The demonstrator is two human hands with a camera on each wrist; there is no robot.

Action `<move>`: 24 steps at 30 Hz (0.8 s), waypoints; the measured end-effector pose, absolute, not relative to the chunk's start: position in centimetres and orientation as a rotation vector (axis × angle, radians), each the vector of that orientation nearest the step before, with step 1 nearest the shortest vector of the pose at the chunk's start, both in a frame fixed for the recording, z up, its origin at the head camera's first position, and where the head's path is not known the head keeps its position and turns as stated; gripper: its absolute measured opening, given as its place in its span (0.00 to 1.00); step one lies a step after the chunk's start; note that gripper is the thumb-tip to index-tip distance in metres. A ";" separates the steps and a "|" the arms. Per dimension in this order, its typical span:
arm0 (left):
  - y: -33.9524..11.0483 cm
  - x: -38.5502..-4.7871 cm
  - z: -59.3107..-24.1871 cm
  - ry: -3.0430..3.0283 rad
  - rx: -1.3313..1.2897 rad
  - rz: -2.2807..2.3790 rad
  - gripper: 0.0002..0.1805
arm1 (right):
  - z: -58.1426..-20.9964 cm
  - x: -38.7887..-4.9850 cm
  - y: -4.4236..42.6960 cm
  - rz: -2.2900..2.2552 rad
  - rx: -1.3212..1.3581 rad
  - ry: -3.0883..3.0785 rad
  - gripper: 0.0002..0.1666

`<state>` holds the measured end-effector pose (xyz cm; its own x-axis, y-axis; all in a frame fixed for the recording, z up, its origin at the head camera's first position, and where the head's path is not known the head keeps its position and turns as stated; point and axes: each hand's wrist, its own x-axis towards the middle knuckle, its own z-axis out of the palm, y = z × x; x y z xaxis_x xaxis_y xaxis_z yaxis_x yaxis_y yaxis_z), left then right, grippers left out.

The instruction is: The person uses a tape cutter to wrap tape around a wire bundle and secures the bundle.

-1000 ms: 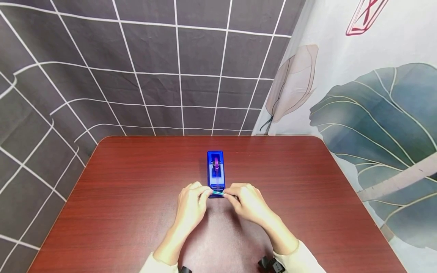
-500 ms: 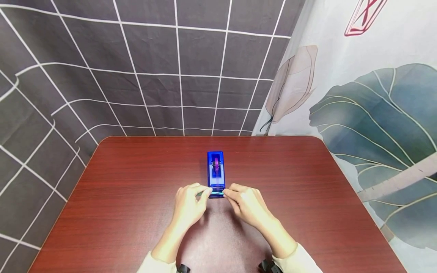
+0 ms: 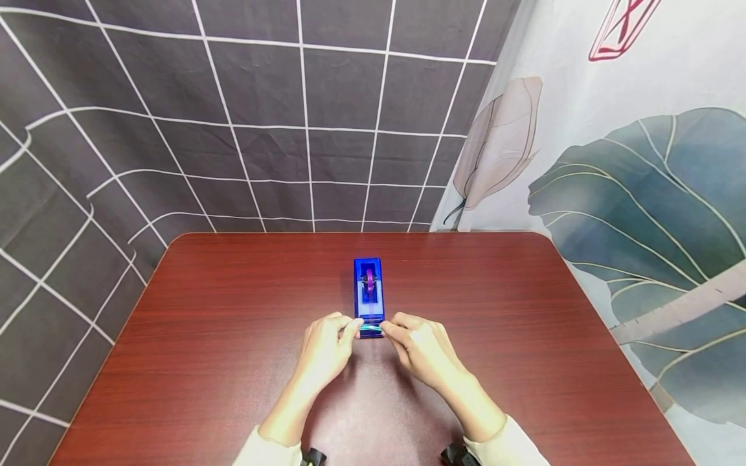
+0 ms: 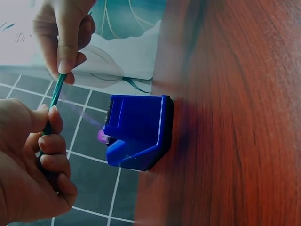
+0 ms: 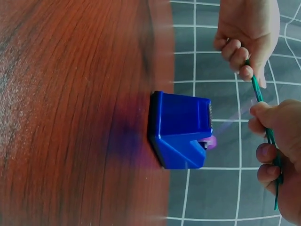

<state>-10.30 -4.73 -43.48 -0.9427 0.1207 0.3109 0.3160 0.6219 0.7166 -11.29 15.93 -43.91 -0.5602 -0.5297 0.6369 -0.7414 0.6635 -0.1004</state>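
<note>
In front of me my left hand and right hand pinch a thin, shiny green strand between thumbs and fingers. A short length of it spans the gap between the hands. Its exact kind is unclear; both wrist views show it slender and dark green. Under and just beyond it, on the table, stands a blue tape dispenser, holding a purple roll. A faint see-through strip of tape runs from the dispenser towards the strand in the wrist views; whether it touches is hard to tell.
The dispenser rests on a reddish-brown wooden table. Behind hangs a dark grey curtain with a white grid. A white cloth with leaf prints hangs at the right.
Both hands stay close to the dispenser, with the left shifting slightly left and back. Held slanted a second ago, the strand now lies nearly level between them.
</note>
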 end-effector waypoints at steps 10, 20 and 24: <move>-4.5 -10.3 -43.9 -2.558 -0.358 -1.267 0.13 | -42.9 -11.2 16.0 0.631 0.934 -2.512 0.04; -4.5 -10.2 -44.4 -2.539 -0.354 -1.299 0.10 | -41.9 -11.3 16.0 0.750 0.868 -2.736 0.04; -4.5 -10.3 -44.5 -2.535 -0.338 -1.314 0.09 | -42.1 -11.3 15.9 0.710 0.877 -2.663 0.03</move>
<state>-10.27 -4.51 -44.51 -0.9377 0.0834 0.3374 0.3238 0.5627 0.7606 -11.29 15.91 -42.08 -0.7879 -0.4893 0.3739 -0.6104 0.7003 -0.3700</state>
